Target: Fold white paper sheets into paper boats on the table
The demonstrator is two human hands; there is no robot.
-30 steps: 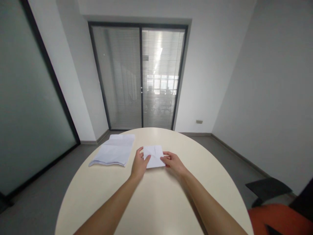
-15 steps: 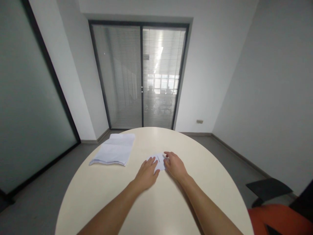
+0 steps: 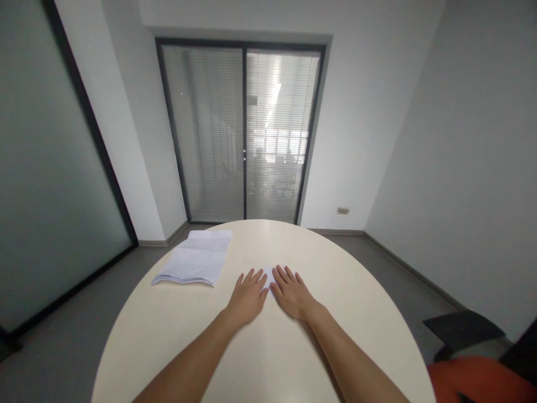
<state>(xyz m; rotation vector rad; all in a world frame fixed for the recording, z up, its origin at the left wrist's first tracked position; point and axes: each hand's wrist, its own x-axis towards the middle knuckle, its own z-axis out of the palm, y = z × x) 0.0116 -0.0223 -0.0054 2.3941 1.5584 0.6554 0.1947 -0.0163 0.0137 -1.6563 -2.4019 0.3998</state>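
Big dark-framed glass panels stand beyond the tabletop's far edge, and the round pale table fills most of the lower view. There's an orange-red chair just off the tabletop's right edge, down near the person's side. Closer in, a stack of white sheets lies by the far-left edge, well apart from the hands, so it isn't in the way of anything.

Now the hands: the left hand and right hand are both palm down, fingers spread and pretty flat, neither one clenched or pinching. The small white paper sits between them, a bit nearer the tabletop's far edge than the near one. It looks to run under the fingers on both sides, so I'd call neither hand nearer. Only a sliver shows in the gap (can't tell its long axis, sorry, too much is covered). What's blocking it is basically the hands themselves.
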